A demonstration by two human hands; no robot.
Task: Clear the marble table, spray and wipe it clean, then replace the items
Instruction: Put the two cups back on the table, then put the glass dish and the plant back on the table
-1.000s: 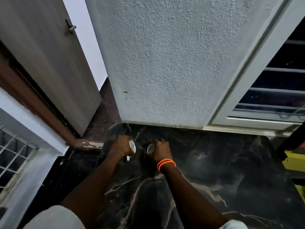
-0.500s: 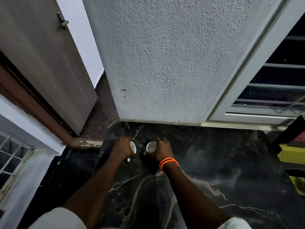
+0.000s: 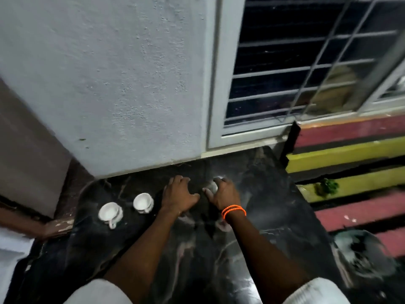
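Both hands have left the two white cups they held a moment ago and shifted right along the black marble table (image 3: 274,227), while the view has swung toward the barred window (image 3: 295,69). The handled cup (image 3: 110,212) and the second cup (image 3: 143,202) now stand upright and side by side, just apart, near the table's far left edge, below the textured white wall (image 3: 114,84). The left hand (image 3: 178,197) hovers low over or rests on the marble just right of the second cup, fingers spread and lightly bent, holding nothing. The right hand (image 3: 223,194), an orange bracelet (image 3: 233,210) on its wrist, curls its fingers over a small pale object (image 3: 213,185) close to the wall; blur hides what the object is, and whether it is lifted or resting cannot be told. To the right of the table lie red and yellow striped surfaces (image 3: 350,150), with a small green item (image 3: 326,186) on a yellow band. White sleeves edge the bottom of the view.
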